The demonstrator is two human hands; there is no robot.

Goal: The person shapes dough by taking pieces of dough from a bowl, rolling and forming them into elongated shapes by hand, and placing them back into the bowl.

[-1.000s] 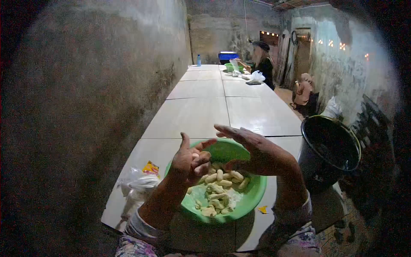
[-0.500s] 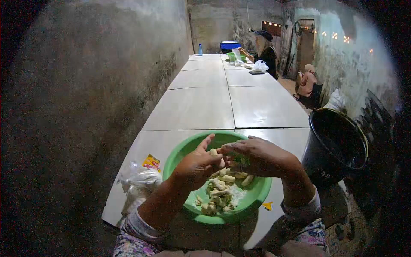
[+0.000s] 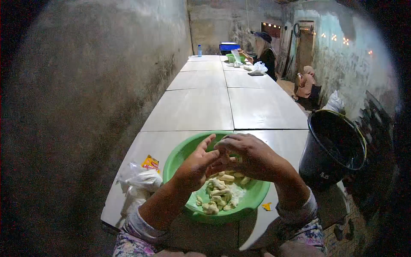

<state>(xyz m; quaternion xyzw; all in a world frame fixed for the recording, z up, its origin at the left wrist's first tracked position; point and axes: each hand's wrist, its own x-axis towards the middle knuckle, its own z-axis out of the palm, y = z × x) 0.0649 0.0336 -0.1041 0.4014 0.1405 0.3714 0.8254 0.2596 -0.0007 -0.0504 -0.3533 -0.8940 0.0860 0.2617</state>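
A wide green basin (image 3: 173, 160) stands at the near end of the table, with lumps and short sticks of pale dough (image 3: 219, 195) and loose white flour in it. Above it my two hands meet. My left hand (image 3: 196, 167) is palm inward, thumb raised, its fingers curled beneath the right. My right hand (image 3: 248, 152), dusted with flour, bends over the left fingertips. Between them is a small piece of dough, now mostly covered by the fingers.
Left of the basin lie a clear plastic bag of white powder (image 3: 139, 184) and a yellow packet (image 3: 150, 163). A torn yellow scrap (image 3: 267, 206) is at right. A black bucket (image 3: 314, 158) stands beside the table. A person (image 3: 265, 55) works at the far end; another (image 3: 306, 83) sits low by the wall.
My right hand has curled further over the left fingers, covering the piece of dough that showed between them. The dough in the basin looks the same.
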